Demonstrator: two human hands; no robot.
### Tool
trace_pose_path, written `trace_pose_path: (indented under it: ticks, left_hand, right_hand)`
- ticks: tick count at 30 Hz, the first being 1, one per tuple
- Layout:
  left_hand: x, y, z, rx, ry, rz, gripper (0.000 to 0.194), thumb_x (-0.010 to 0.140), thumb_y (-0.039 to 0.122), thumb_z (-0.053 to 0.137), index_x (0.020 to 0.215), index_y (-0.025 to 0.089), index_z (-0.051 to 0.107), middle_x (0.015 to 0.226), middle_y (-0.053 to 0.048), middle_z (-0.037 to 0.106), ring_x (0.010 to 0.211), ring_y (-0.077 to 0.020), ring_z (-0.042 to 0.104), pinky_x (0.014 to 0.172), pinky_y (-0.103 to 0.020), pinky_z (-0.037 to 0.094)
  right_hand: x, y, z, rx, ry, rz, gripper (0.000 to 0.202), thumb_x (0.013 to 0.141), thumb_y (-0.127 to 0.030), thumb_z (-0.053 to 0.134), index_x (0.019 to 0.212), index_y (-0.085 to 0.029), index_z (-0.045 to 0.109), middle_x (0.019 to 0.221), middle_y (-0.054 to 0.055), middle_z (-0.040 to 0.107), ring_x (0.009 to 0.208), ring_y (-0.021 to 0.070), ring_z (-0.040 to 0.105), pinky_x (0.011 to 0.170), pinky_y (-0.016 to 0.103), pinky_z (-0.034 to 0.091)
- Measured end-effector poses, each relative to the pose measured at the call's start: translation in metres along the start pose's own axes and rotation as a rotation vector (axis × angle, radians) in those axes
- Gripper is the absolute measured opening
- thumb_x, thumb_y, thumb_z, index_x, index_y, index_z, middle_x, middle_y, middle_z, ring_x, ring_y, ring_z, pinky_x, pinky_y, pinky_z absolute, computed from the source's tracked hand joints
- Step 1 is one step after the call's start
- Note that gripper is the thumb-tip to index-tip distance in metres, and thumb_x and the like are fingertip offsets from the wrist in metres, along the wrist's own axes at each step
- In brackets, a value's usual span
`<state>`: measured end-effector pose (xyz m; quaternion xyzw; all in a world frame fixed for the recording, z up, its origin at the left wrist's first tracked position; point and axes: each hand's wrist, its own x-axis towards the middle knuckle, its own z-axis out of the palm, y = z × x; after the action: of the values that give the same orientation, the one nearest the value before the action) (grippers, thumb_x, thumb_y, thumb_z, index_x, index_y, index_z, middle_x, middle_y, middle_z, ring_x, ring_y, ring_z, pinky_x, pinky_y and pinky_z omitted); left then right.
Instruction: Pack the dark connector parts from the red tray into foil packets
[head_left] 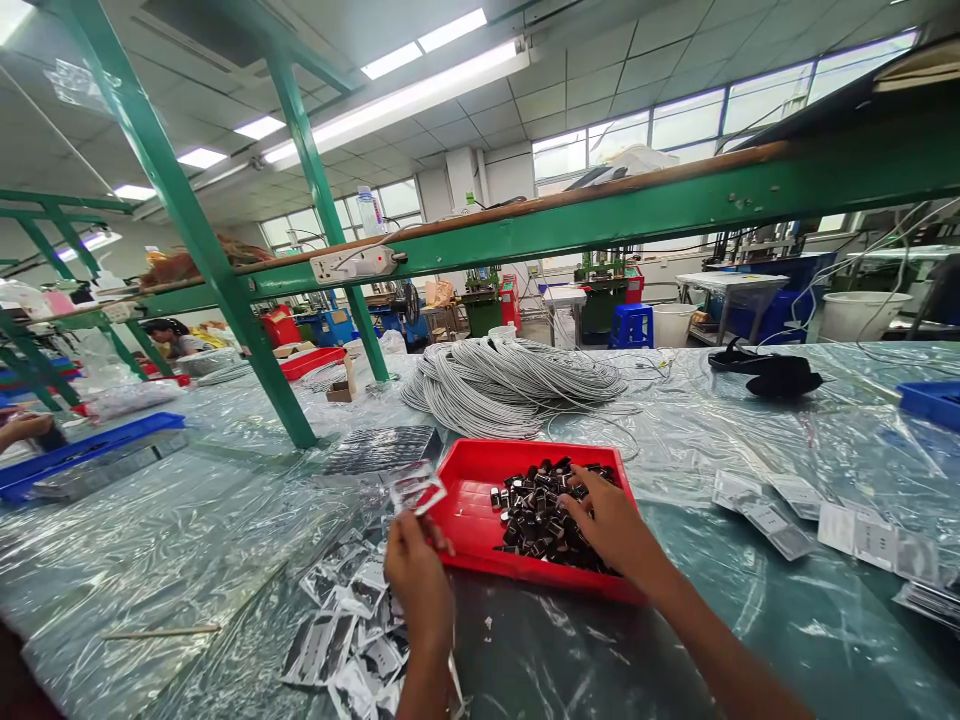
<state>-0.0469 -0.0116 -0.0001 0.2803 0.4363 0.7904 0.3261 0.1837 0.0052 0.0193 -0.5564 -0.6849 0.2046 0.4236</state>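
A small clear packet (pixel 417 490) is pinched in my left hand (pixel 420 570), at the left edge of a red tray (pixel 469 500). Many small black parts (pixel 536 510) with shiny metal ends fill the tray's right side. My right hand (pixel 607 520) reaches in over them from the right, thumb and fingers apart, its fingertips at the pile; nothing shows between them. Beneath and left of my left hand lies a loose heap of printed packets (pixel 322 640).
Behind the tray sits a big coil of grey cable (pixel 510 385). More flat packets (pixel 780 525) lie at the right. A green post (pixel 255 360) rises from the table at the left, near a blue tray (pixel 97 450). A co-worker's hand shows at the far left.
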Motion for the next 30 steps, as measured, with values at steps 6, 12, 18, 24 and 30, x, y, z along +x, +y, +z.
trace_pose_path:
  ticks: [6, 12, 18, 24, 30]
  left_hand:
    - [0.035, 0.009, -0.021, -0.226, 0.161, -0.158, 0.010, 0.086, 0.026, 0.054, 0.081, 0.017, 0.053, 0.075, 0.004, 0.060, 0.041, -0.0030, 0.039, 0.039, -0.016, 0.035]
    - [0.028, 0.015, -0.013, -0.323, -0.003, -0.352, 0.014, 0.086, 0.019, 0.047, 0.079, 0.014, 0.058, 0.063, 0.002, 0.059, 0.037, -0.0040, 0.035, 0.034, -0.016, 0.028]
    - [0.030, 0.024, -0.013, -0.422, -0.071, -0.358, 0.015, 0.086, 0.020, 0.045, 0.081, 0.017, 0.059, 0.063, 0.004, 0.060, 0.038, -0.0053, 0.036, 0.034, -0.015, 0.031]
    - [0.025, 0.028, -0.013, -0.396, -0.302, -0.325, 0.025, 0.081, 0.026, 0.054, 0.097, 0.011, 0.066, 0.068, 0.000, 0.062, 0.037, -0.0054, 0.036, 0.030, -0.016, 0.031]
    - [0.019, 0.020, -0.008, -0.454, -0.375, -0.326, 0.024, 0.080, 0.033, 0.058, 0.098, 0.018, 0.063, 0.074, 0.000, 0.065, 0.039, -0.0053, 0.037, 0.033, -0.015, 0.032]
  right_hand:
    - [-0.068, 0.023, -0.070, -0.680, -0.165, 0.140, 0.019, 0.089, -0.033, 0.051, 0.081, -0.023, 0.064, 0.084, 0.009, 0.070, 0.076, 0.0276, 0.067, 0.064, 0.035, 0.046]
    - [-0.164, 0.071, -0.072, -0.799, -0.372, 0.263, 0.032, 0.074, -0.003, 0.055, 0.089, -0.024, 0.073, 0.094, 0.011, 0.074, 0.086, 0.0311, 0.071, 0.071, 0.038, 0.050]
    - [-0.174, 0.042, -0.068, -0.809, -0.408, 0.184, 0.035, 0.077, -0.003, 0.048, 0.098, -0.021, 0.070, 0.107, 0.014, 0.069, 0.087, 0.0306, 0.069, 0.069, 0.036, 0.048]
    - [-0.100, 0.081, -0.127, -1.019, -0.037, 0.491, 0.038, 0.093, -0.034, 0.050, 0.115, -0.005, 0.059, 0.111, 0.025, 0.061, 0.089, 0.0330, 0.068, 0.067, 0.035, 0.044]
    - [-0.071, 0.123, -0.141, -1.012, -0.050, 0.527, 0.037, 0.094, -0.027, 0.046, 0.120, -0.004, 0.057, 0.103, 0.027, 0.065, 0.090, 0.0344, 0.069, 0.069, 0.036, 0.045]
